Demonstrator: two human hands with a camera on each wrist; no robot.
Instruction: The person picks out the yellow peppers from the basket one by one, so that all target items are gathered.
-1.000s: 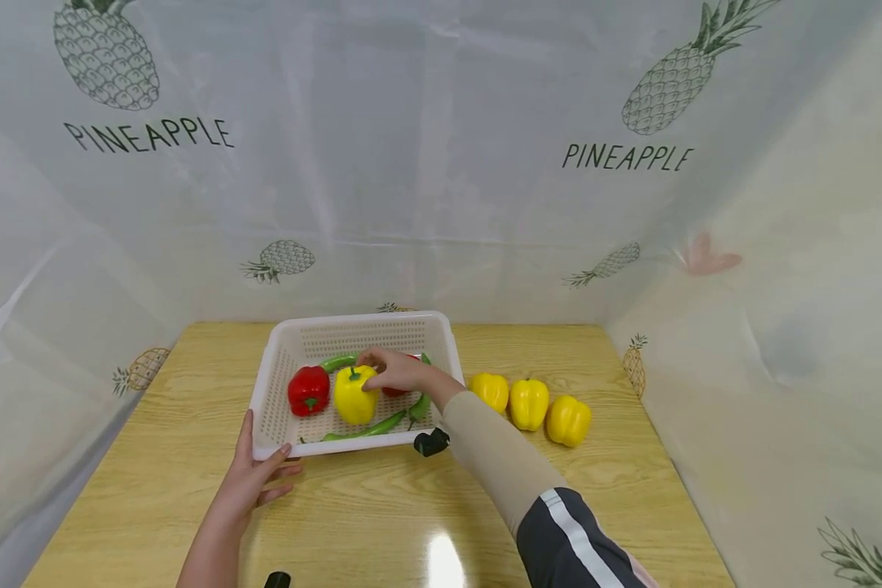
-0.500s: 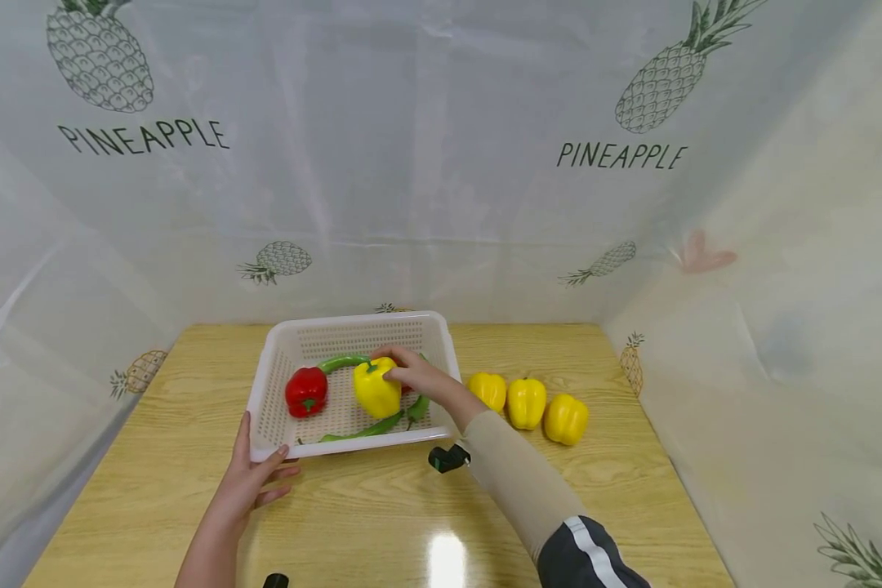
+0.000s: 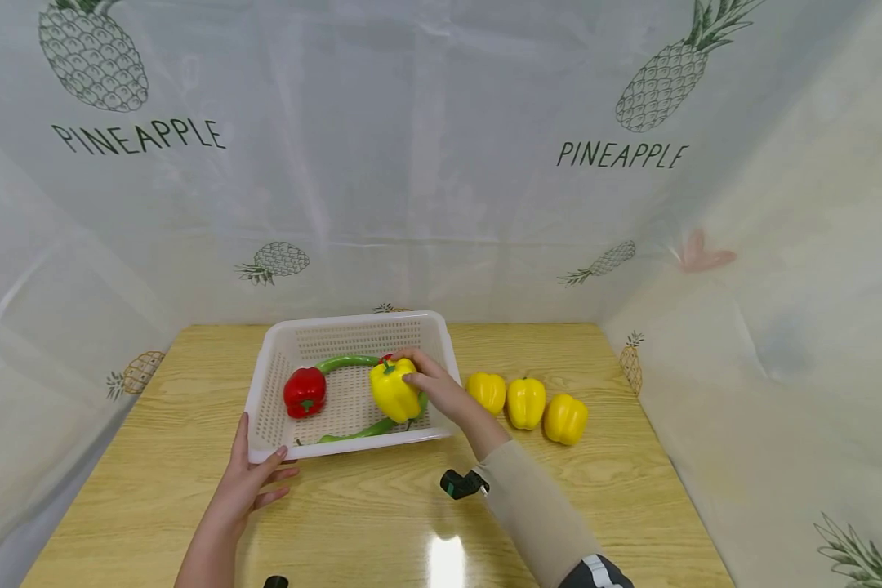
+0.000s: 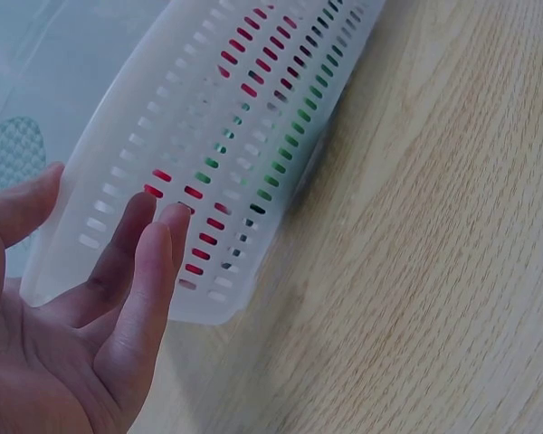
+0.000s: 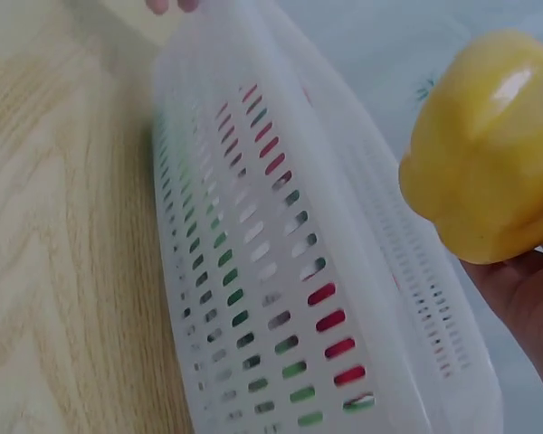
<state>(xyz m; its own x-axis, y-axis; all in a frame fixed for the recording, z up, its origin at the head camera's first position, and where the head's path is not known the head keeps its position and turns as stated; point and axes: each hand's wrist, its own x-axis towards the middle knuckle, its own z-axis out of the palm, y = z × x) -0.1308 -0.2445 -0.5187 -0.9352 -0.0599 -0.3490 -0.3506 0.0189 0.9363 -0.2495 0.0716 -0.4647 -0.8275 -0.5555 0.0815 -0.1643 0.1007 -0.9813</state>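
Note:
In the head view my right hand grips a yellow bell pepper by its side, over the right part of a white perforated plastic basket. The right wrist view has this yellow bell pepper above the basket's rim. My left hand holds the near left corner of the basket, thumb and fingers on either side of that corner. Inside, a red bell pepper lies at the left. Another red one is mostly hidden behind the yellow one. Long green chili peppers lie along the basket's edges.
Three yellow bell peppers sit in a row on the wooden table, right of the basket. A pineapple-print sheet hangs behind the table and along its sides. A black device is at the right wrist.
My right hand has moved to the right with the yellow bell pepper, from the basket's middle to its right part. My left hand stays at the basket's corner.

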